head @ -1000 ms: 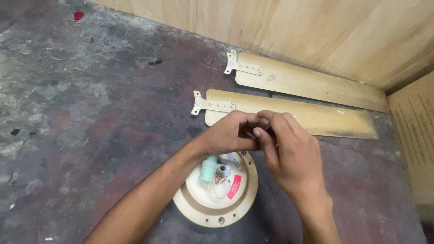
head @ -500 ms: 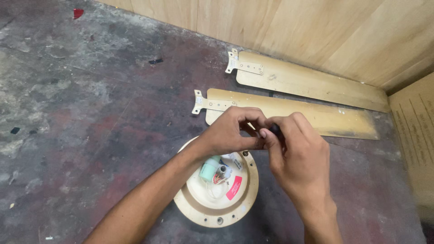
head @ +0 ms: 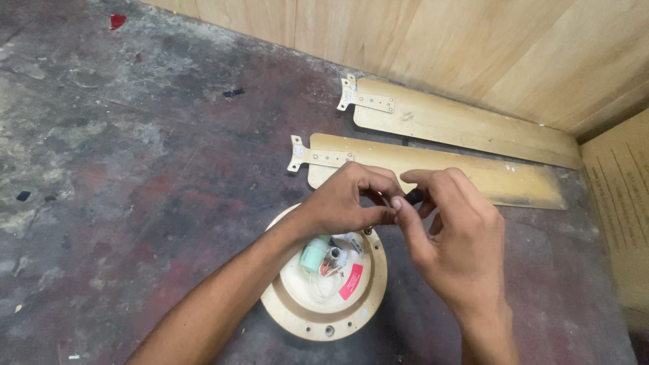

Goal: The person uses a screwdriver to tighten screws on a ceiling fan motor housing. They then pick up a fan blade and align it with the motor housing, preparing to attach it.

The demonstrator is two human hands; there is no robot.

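Cream and tan, a round ceiling-fan motor housing (head: 324, 297) lies open-side up on a stained concrete floor (head: 122, 176), a teal capacitor (head: 313, 255) and a red label (head: 351, 282) showing inside. Just above it, the left hand (head: 345, 203) and right hand (head: 449, 243) meet fingertip to fingertip — both pinching a small black part (head: 414, 197), mostly hidden. Two tan fan blades (head: 433, 169) lie beyond — near the wooden wall (head: 439, 47).
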